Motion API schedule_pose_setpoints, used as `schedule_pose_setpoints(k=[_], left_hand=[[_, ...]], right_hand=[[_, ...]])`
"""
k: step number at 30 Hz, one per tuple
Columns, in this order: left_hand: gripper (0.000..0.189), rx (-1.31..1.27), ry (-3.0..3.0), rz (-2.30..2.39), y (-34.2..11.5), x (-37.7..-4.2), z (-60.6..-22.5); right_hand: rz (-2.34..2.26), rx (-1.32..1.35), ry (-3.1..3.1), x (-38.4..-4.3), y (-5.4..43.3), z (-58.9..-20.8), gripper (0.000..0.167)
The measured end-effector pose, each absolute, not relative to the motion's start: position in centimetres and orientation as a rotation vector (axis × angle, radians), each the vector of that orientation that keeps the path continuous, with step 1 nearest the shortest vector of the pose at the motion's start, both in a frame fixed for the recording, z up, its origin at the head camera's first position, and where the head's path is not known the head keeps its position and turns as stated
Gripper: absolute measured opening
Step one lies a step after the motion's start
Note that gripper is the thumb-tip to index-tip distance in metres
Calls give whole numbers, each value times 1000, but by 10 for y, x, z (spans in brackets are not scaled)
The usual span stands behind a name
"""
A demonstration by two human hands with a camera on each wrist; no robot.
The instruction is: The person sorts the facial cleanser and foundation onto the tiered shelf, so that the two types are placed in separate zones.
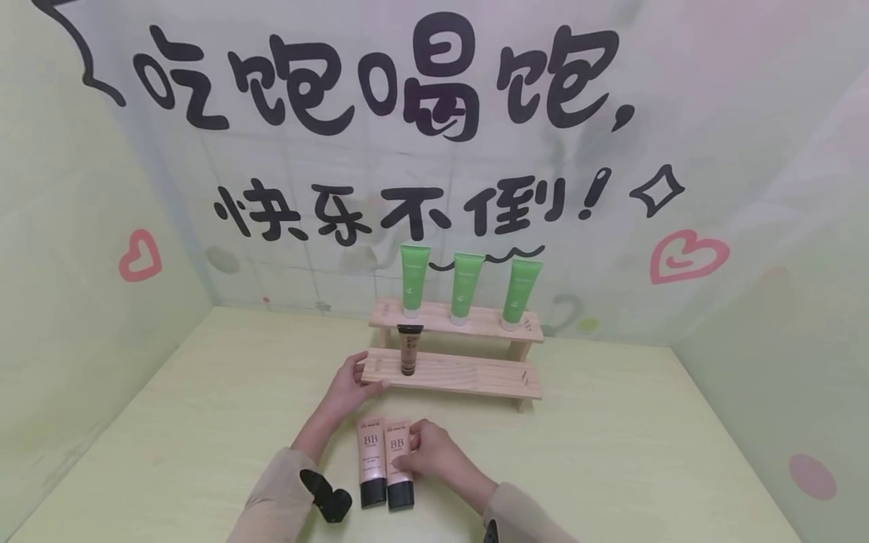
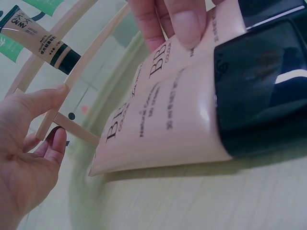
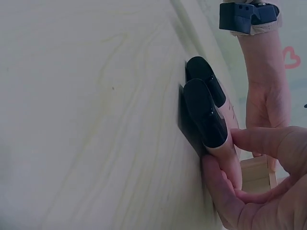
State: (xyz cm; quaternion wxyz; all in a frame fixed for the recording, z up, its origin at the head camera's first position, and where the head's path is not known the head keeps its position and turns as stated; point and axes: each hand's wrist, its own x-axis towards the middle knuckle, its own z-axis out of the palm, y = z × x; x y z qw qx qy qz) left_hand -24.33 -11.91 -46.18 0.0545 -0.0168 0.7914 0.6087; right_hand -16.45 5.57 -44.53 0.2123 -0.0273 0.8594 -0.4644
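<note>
Two pinkish BB cream tubes with black caps lie side by side on the table, caps toward me. My right hand (image 1: 434,451) pinches the right BB cream tube (image 1: 399,452), thumb on top and fingers at its far side; the right wrist view shows the tube's black cap (image 3: 205,112). Beside it lies the left BB cream tube (image 1: 371,452). My left hand (image 1: 349,388) grips the left end of the two-tier wooden rack (image 1: 462,373), thumb and fingers around the lower board in the left wrist view. On that board a small brown tube (image 1: 409,351) stands, black end up.
Three green tubes stand on the upper board: a left green tube (image 1: 415,279), a middle green tube (image 1: 467,286) and a right green tube (image 1: 521,292). Behind the pale table (image 1: 611,445) hangs a cloth backdrop (image 1: 421,166) with black lettering; cloth walls rise at both sides.
</note>
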Motion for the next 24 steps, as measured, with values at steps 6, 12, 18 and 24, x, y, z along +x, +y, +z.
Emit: schedule_pose_setpoints(k=[6,12,18,24], left_hand=[[75,-49,2412,1836,-119,-244,-462],[76,-54,2420,1827,-119,-244,-462],[76,-54,2421,1829,-119,-242,-461],[76,-56,2413,1826,-119,-241,-458]], right_hand=[[-1269,-78,2382,-164,53,-443,41],[-1273,-113,2376,-164,50,-443,27],[-1335,-146,2321,-164,54,-446,33],[-1356,-153,2275,-163,64,-443,39]])
